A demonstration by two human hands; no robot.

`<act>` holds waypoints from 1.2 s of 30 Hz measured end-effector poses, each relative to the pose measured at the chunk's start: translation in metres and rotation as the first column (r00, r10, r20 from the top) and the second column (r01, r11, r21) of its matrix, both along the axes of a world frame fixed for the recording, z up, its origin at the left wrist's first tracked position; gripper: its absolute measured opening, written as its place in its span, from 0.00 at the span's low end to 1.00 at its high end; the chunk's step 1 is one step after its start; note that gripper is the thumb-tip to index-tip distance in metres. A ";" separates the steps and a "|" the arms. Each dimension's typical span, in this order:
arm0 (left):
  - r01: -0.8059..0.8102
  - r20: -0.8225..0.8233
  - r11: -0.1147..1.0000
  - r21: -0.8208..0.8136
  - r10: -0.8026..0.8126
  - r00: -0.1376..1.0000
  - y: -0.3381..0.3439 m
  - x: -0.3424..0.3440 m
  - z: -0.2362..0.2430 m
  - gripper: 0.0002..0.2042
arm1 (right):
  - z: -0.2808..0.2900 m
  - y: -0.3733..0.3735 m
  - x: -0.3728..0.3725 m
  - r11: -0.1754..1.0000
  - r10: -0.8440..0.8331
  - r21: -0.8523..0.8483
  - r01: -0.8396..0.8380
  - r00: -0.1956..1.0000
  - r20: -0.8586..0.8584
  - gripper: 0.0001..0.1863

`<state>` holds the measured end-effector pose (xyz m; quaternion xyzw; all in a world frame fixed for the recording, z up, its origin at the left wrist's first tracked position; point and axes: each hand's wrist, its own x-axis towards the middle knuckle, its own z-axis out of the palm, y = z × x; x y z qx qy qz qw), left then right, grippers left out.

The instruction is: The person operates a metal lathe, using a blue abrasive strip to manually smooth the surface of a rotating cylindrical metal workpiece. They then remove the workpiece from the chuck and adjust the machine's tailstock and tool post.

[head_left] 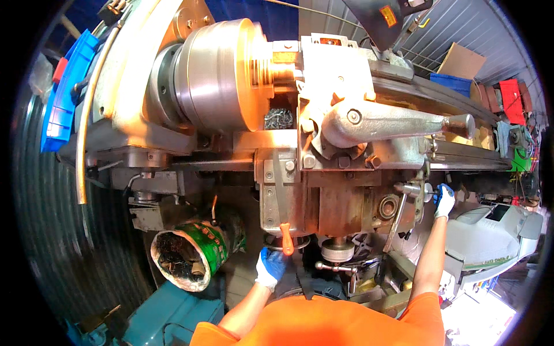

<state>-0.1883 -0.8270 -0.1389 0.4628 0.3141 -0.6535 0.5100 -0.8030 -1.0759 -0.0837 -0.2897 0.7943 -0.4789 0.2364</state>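
Observation:
My left hand, in a blue and white glove, is closed at the rim of a dark handwheel low on the lathe's carriage. Just above those fingers, a file with an orange handle lies with its blade across the carriage. Off to the right, my gloved right hand wraps round a handle beside a metal lever hub on the apron; the glove covers most of that handle. At upper left the lathe chuck looks smeared as if turning, facing the tool post.
A long clamp lever juts right from the tool post. Curled metal chips sit below the chuck. A green bucket stands at lower left, near a teal box. A grey machine cover is beyond my right arm.

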 end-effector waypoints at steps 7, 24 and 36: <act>0.447 0.642 0.713 0.541 -0.693 0.329 -0.019 -0.021 -0.058 0.15 | 0.015 -0.006 0.016 0.999 -0.033 0.022 0.033 0.999 0.008 0.10; 0.703 0.052 0.709 -0.053 -0.701 0.711 -0.012 0.076 -0.178 0.14 | 0.017 0.000 -0.001 0.999 -0.021 0.038 0.016 0.992 0.127 0.11; 0.554 0.250 0.728 0.404 -0.670 0.699 0.067 0.121 -0.093 0.22 | 0.027 0.001 0.026 0.996 -0.079 -0.035 0.080 0.996 0.044 0.10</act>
